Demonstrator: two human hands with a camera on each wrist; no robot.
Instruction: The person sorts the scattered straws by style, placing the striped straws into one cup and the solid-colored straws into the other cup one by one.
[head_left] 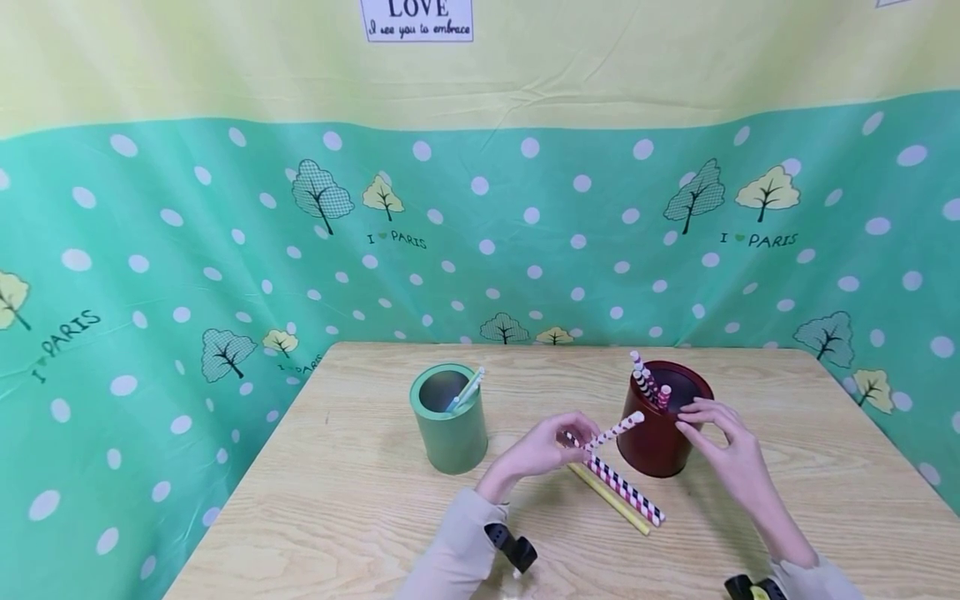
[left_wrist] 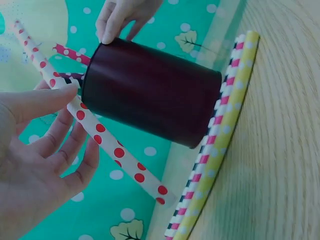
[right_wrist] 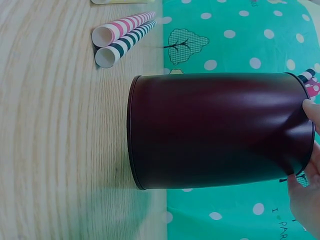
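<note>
My left hand (head_left: 551, 446) pinches a white paper straw with red dots (left_wrist: 119, 150) between thumb and fingers. The straw slants up to the right, its upper end in front of the dark red pot (head_left: 651, 446). At that pot's rim, my right hand (head_left: 727, 450) grips the near right edge with thumb and fingertips. Several patterned straws (head_left: 647, 385) lean inside the pot at its left. Below the left hand a pink-striped straw (right_wrist: 125, 26), a black-striped straw (right_wrist: 127, 47) and a yellow dotted straw (left_wrist: 225, 130) lie side by side on the table.
A green pot (head_left: 453, 437) stands left of the hands, with a few light blue and yellowish straws (head_left: 468, 390) leaning at its right rim. The wooden table (head_left: 322, 500) ends at a green dotted cloth (head_left: 525, 275) behind.
</note>
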